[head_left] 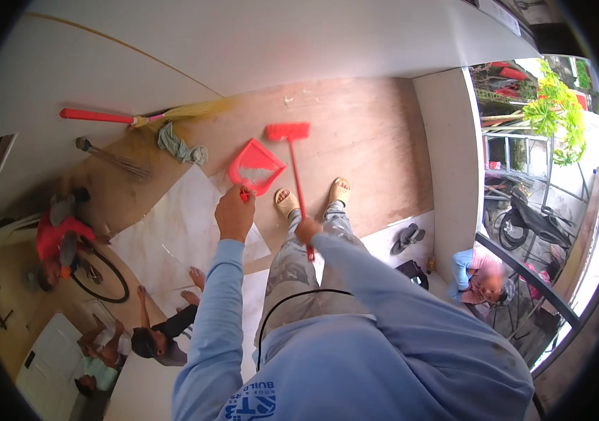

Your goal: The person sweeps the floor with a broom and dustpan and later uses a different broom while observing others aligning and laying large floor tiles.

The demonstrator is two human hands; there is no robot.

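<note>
My left hand (235, 214) is closed round the handle of a red dustpan (263, 160), held low over the brown floor. Pale dust or debris lies in its pan. My right hand (308, 230) grips the red stick of a small broom (297, 172). The broom's red head (287, 131) is just beyond the dustpan's far right edge, slightly blurred; whether its bristles touch the floor I cannot tell. Both my feet, in tan sandals (287, 201), stand on the floor just nearer than the two tools.
Against the left wall rest a yellow-bristled broom with a red handle (96, 116), a grey-green cloth (182, 145) and a second brush-like broom (113, 158). Pale tiles (173, 210) cover the floor at left, where several people sit. Dark slippers (407, 238) lie right; another person (478, 274) is outside.
</note>
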